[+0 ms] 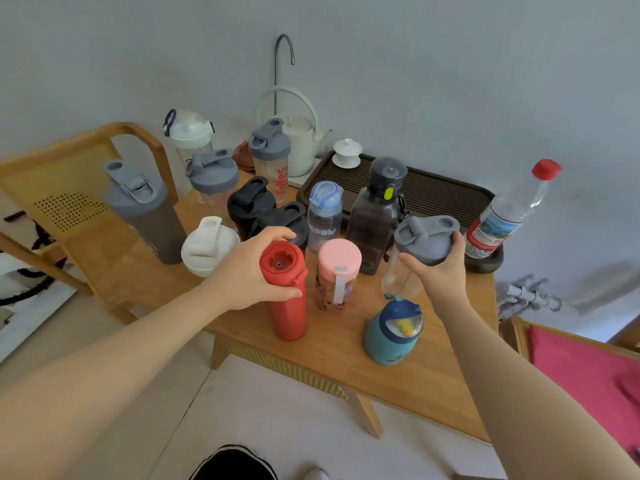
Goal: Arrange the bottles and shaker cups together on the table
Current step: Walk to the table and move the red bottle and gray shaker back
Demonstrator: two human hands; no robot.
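The teal bottle (393, 332) stands up at the table's (415, 375) front edge. The left hand (249, 271) wraps the red bottle (285, 289) and the right hand (440, 268) grips a clear shaker cup (420, 251), beside the pink-lidded bottle (336, 275). Behind them a shaker (272, 161) reads "Fales" in red, by the dark tea tray (433, 192)

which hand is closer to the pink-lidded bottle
Left, narrowly. The left hand grips the red bottle standing just left of the pink-lidded bottle. The right hand holds the grey-lidded clear shaker, farther off on its right.
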